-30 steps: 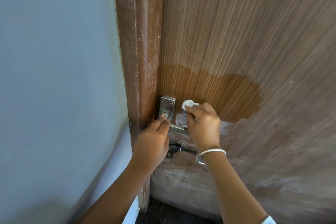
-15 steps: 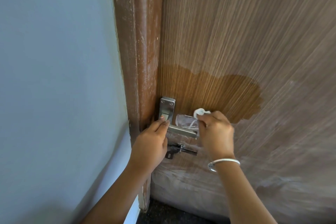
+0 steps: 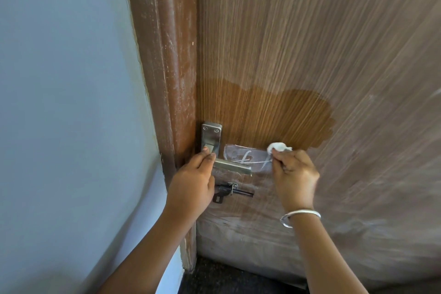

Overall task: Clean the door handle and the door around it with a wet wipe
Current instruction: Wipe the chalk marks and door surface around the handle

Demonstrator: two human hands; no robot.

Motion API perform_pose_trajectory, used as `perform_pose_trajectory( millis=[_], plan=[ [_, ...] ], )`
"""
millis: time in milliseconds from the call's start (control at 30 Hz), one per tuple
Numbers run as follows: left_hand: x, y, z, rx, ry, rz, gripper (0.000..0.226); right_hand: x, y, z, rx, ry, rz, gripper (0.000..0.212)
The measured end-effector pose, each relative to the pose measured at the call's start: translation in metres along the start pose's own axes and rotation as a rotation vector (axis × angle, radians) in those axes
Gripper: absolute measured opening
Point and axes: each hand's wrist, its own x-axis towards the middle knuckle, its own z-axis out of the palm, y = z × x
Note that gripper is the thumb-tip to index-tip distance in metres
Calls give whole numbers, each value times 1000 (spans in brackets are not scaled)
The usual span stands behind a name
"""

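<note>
A steel lever door handle (image 3: 232,166) on its backplate (image 3: 211,137) is fixed at the left edge of a dusty brown wood-grain door (image 3: 310,43). My left hand (image 3: 192,182) grips the lever near its pivot. My right hand (image 3: 294,175) pinches a small balled white wet wipe (image 3: 276,147) against the door, to the right of the handle. Above the handle a dark wiped patch (image 3: 262,114) stands out. A greyish smeared strip (image 3: 245,156) lies just above the lever.
A black key (image 3: 229,191) sticks out of the lock below the lever. The worn brown door frame (image 3: 164,67) borders the door on the left, then a pale blue wall (image 3: 66,102). Dark floor (image 3: 226,279) shows at the bottom.
My right hand has slid the wipe to the right along the door, away from the handle, uncovering a smeared strip. The left hand has stayed on the lever.
</note>
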Motion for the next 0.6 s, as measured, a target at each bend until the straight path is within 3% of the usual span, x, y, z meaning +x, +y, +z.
perform_pose_trajectory(
  millis=[200,300,467,600],
  plan=[
    [-2,-5,1,-2,-23,2,43,12,-34,29,-74,-265,-372,2],
    [-2,-6,1,-12,-20,8,43,22,-35,30,-76,-362,-507,16],
    [-2,-8,1,-37,-3,26,40,13,-55,33,-175,-541,-388,15],
    [-2,-6,1,-42,9,23,39,3,-58,32,-152,-680,-340,36]
  ],
)
